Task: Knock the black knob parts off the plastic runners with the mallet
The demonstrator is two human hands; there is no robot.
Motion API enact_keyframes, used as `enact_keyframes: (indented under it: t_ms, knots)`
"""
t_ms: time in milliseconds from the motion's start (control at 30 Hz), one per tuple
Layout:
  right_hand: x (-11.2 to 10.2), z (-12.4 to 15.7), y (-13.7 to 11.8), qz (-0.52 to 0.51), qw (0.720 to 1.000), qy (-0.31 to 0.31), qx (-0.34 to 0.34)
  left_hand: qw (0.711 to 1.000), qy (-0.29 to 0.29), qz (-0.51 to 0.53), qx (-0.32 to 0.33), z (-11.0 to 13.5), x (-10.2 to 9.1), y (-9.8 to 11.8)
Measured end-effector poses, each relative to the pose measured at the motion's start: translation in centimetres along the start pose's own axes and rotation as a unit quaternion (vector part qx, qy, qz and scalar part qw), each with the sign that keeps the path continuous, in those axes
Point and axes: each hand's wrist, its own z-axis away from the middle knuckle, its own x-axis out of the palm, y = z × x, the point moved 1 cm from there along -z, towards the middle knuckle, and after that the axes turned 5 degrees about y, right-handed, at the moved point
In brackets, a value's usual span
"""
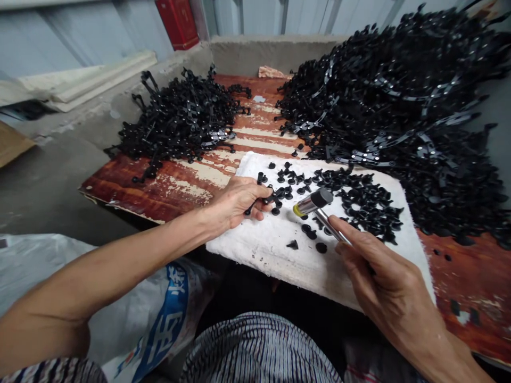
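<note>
My left hand (238, 201) is closed on a black plastic strip part (266, 200), holding it down on a white pad (279, 250). My right hand (383, 282) grips the metal handle of a small hammer (315, 204); its head, with one black and one yellow face, hovers just right of the held part. Several small black caps (359, 199) lie scattered over the pad, a few loose ones near the hammer handle.
A worn red board (175, 183) carries the pad and two heaps of black parts: a smaller pile (179, 119) at back left, a large pile (419, 111) at right. A white printed sack (159, 314) lies at lower left. A concrete ledge and a red box (178, 21) stand behind.
</note>
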Motion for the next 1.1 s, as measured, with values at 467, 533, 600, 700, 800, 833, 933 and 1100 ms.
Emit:
enact_keyframes:
  t_ms: [467,533,600,700,800,833,933,1100]
  knots:
    - [0.33,0.18,0.38,-0.006,1.0,0.005,-0.002,1.0,-0.001,0.016,0.014,-0.46,0.07,-0.66]
    - [0.32,0.2,0.39,-0.007,1.0,0.005,-0.002,1.0,0.001,0.015,0.016,-0.44,0.08,-0.6]
    - [0.28,0.21,0.38,-0.008,1.0,0.003,-0.002,1.0,0.001,0.014,0.017,-0.41,0.08,-0.55]
    - [0.2,0.22,0.36,-0.008,1.0,-0.004,-0.001,1.0,0.0,0.01,0.017,-0.38,0.09,-0.52]
    - [0.18,0.21,0.35,-0.012,1.0,-0.007,0.003,1.0,0.005,0.006,0.016,-0.33,0.13,-0.52]
    - [0.19,0.21,0.34,-0.012,1.0,-0.007,0.005,1.0,0.007,0.005,0.017,-0.31,0.14,-0.51]
    - [0.22,0.23,0.33,-0.006,1.0,-0.006,0.007,1.0,0.01,0.0,0.017,-0.28,0.14,-0.51]
    - [0.11,0.41,0.4,-0.006,1.0,-0.012,0.004,1.0,0.004,0.0,0.021,-0.34,0.07,-0.47]
